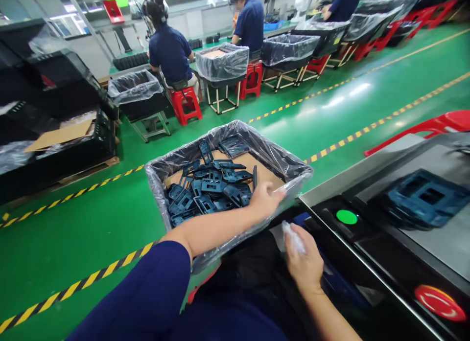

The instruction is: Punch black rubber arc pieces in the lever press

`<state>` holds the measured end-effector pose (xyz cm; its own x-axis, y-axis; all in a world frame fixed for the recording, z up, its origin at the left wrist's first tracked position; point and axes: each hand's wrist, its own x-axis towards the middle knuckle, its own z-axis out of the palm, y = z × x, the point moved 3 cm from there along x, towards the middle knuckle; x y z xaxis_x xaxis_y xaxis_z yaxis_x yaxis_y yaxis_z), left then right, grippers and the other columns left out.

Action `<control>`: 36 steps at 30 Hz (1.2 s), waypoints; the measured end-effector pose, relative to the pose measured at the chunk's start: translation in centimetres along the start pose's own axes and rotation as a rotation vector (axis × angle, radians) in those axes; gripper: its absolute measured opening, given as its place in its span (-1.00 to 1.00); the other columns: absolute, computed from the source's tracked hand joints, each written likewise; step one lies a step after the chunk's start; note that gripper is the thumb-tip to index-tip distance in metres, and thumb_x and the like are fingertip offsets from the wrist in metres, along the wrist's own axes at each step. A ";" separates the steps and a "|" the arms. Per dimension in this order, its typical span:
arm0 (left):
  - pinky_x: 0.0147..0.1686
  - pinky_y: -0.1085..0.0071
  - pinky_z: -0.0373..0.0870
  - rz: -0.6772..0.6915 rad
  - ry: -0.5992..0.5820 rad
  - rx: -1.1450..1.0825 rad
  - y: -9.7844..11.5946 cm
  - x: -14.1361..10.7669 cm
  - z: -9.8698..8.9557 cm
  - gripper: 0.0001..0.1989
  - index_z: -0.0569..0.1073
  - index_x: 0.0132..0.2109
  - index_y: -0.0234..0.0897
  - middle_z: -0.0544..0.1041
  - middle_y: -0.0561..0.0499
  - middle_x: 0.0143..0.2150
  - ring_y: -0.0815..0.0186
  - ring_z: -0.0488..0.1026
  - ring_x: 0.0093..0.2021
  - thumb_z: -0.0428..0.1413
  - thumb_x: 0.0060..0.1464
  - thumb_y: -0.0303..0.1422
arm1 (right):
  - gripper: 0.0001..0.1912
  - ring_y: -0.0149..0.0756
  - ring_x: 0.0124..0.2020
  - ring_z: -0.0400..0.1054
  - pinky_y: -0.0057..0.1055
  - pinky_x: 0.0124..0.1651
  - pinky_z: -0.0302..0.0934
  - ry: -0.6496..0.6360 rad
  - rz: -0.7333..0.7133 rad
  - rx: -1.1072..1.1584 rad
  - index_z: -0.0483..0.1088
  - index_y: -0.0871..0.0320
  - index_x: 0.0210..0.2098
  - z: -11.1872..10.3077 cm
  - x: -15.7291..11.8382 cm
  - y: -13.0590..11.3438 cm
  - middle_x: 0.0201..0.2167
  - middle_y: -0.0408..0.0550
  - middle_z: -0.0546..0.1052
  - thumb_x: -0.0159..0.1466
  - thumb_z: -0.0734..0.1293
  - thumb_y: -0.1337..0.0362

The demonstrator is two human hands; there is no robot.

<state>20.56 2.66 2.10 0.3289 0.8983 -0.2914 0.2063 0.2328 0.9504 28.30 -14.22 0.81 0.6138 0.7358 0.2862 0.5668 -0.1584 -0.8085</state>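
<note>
My left hand [265, 202] reaches across to the near right side of a black bin lined with clear plastic [156, 184]. Its fingers are curled at the lined rim and seem closed on it; the fingertips are partly hidden. Inside the bin, dark blue plastic frames [215, 184] lie in a loose heap on brown cardboard [262, 167]. One thin dark part stands upright just beyond my left hand. Lower right, my right hand [304, 258] is closed around a crumpled whitish wad [294, 239], cloth or film, I cannot tell which.
At right, a machine carries a green button [347, 216], a red knob [439, 302] and another dark blue part [428, 196]. Co-workers [169, 52] sit along a far bench beside lined bins [222, 62] and red stools [186, 106]. Black crates [73, 152] stand left; striped tape marks the green floor.
</note>
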 end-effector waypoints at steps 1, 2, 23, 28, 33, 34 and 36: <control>0.10 0.23 0.28 0.058 0.059 0.144 0.0 2.6 -1.0 -0.65 0.45 -0.06 -0.29 0.49 -0.16 0.00 0.16 0.42 0.02 0.17 0.03 -0.21 | -0.69 -0.13 -0.08 0.42 -0.13 0.08 0.27 -0.025 -0.051 -0.049 0.45 0.19 -0.13 -0.3 -0.2 1.6 -0.11 0.11 0.53 0.21 0.31 0.14; 0.09 0.27 0.30 0.110 0.098 0.263 0.0 5.3 -2.1 -0.69 0.45 -0.05 -0.29 0.50 -0.14 -0.02 0.19 0.43 0.01 0.14 0.06 -0.28 | -0.70 -0.14 -0.08 0.42 -0.14 0.07 0.28 -0.051 -0.102 -0.112 0.44 0.18 -0.12 -0.6 -0.7 3.4 -0.10 0.10 0.53 0.23 0.29 0.16; 0.06 0.18 0.07 0.119 -0.066 1.667 -6.3 29.1 -6.9 -0.68 0.38 0.00 -0.51 0.47 -0.34 -0.05 0.04 0.28 0.07 -0.09 0.13 -0.51 | -0.62 -0.19 -0.06 0.45 -0.35 -0.16 0.44 -0.453 0.019 -0.498 0.36 0.06 0.04 -0.2 -6.9 17.2 0.04 0.02 0.47 0.26 0.19 0.19; 0.02 0.20 0.12 0.156 -0.156 1.721 -5.9 27.2 -8.8 -0.72 0.41 -0.06 -0.44 0.50 -0.28 -0.13 0.05 0.34 0.00 -0.04 0.09 -0.49 | -0.61 -0.18 -0.09 0.47 -0.37 -0.29 0.46 -0.427 0.014 -0.480 0.36 0.05 0.06 -0.1 -7.0 16.9 0.03 0.01 0.48 0.25 0.21 0.18; 0.04 0.19 0.13 0.112 -0.225 1.758 -5.8 25.6 -9.9 -0.64 0.36 0.01 -0.42 0.47 -0.29 -0.08 0.00 0.33 0.03 0.07 0.06 -0.35 | -0.62 -0.18 -0.13 0.49 -0.37 -0.31 0.46 -0.405 0.007 -0.489 0.38 0.05 0.03 -0.2 -6.9 16.6 0.00 0.00 0.50 0.26 0.20 0.16; 0.05 0.18 0.12 0.135 -0.221 1.748 -5.6 25.6 -9.6 -0.57 0.33 0.06 -0.41 0.44 -0.31 -0.03 -0.02 0.30 0.07 0.09 0.06 -0.30 | -0.62 -0.18 -0.13 0.49 -0.37 -0.31 0.46 -0.406 0.002 -0.494 0.39 0.06 0.03 -0.2 -6.9 16.6 0.00 0.01 0.51 0.26 0.19 0.15; 0.09 0.17 0.10 0.220 -0.235 1.716 -5.0 26.1 -8.7 -0.42 0.23 0.19 -0.37 0.33 -0.31 0.13 -0.04 0.23 0.14 0.11 0.06 -0.23 | -0.62 -0.19 -0.14 0.49 -0.38 -0.31 0.46 -0.407 -0.005 -0.503 0.39 0.08 0.03 -0.2 -6.7 16.5 0.00 0.01 0.51 0.26 0.20 0.15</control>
<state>20.11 28.14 -9.30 0.5652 0.7516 -0.3400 0.7501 -0.6398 -0.1674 33.63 -21.90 -14.37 0.4088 0.9126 -0.0085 0.8182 -0.3707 -0.4394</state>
